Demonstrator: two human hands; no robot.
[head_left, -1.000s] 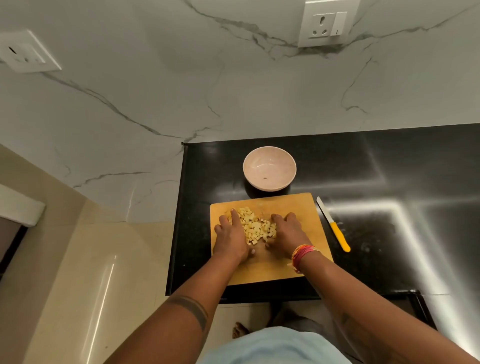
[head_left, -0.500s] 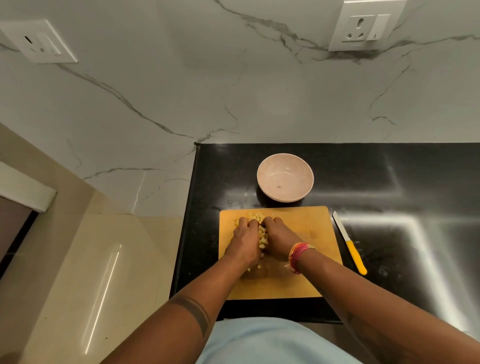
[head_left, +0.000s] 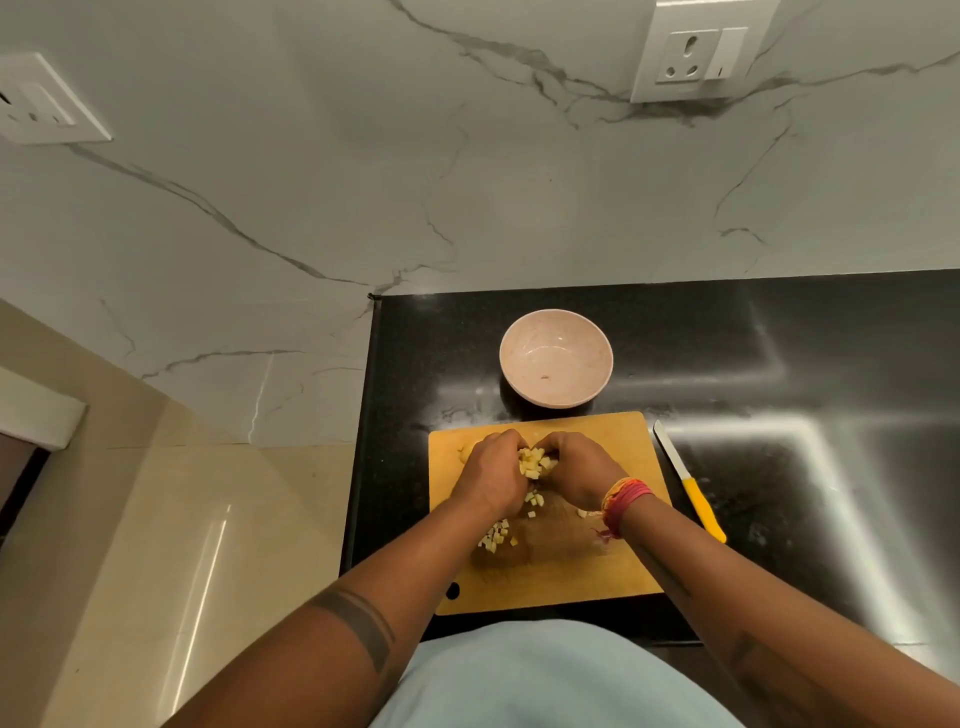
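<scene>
Both hands, the left hand (head_left: 491, 480) and right hand (head_left: 574, 475), cup diced pieces (head_left: 532, 462) above the cutting board (head_left: 613, 566); some stray cubes (head_left: 496, 535) remain, and the bowl (head_left: 556, 364) looks empty.

A home kitchen is shown. A polished black stone counter (head_left: 779, 364) is set against a white marble-veined wall (head_left: 467, 182), into which a power socket (head_left: 698, 49) and a second switch plate (head_left: 41, 104) are fitted. At the counter's front edge a wooden cutting board (head_left: 623, 561) with diced pieces (head_left: 532, 462) is laid, a bowl (head_left: 582, 343) just behind it and a yellow-handled knife (head_left: 688, 480) beside its right edge. Glossy beige floor tiles (head_left: 182, 519) are seen past the counter's left edge.
</scene>
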